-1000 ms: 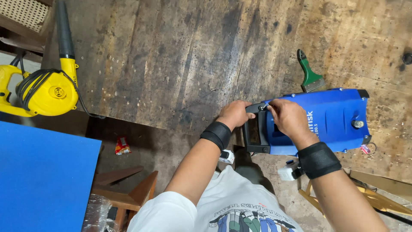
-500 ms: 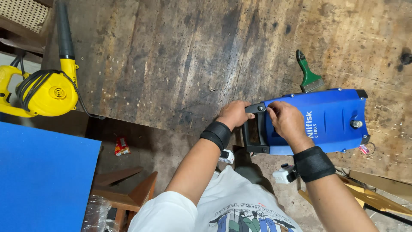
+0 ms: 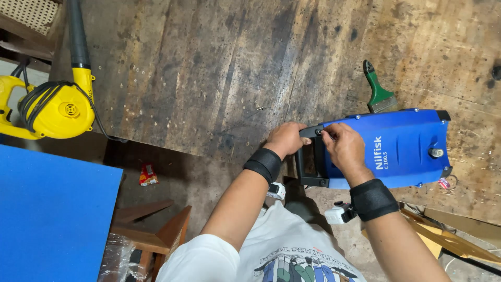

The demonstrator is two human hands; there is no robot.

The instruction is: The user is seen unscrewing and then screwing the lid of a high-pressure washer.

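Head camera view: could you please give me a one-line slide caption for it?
Both hands, left hand and right hand, grip the black handle of a blue machine on a worn wooden table.

The light is even and fairly bright, and it seems to come from above. The worn wooden table [image 3: 209,78] shows a pale sheen in its middle, while its far corners look darker. A deep shadow lies under the table edge, on the floor near the person's knees. The blue machine casing [image 3: 402,149] has a soft glare on its upper face. The yellow blower [image 3: 57,107] is strongly saturated. The picture is sharp in the centre; straight lines bend slightly near the edges, as with a wide lens. No motion blur is visible on the hands.
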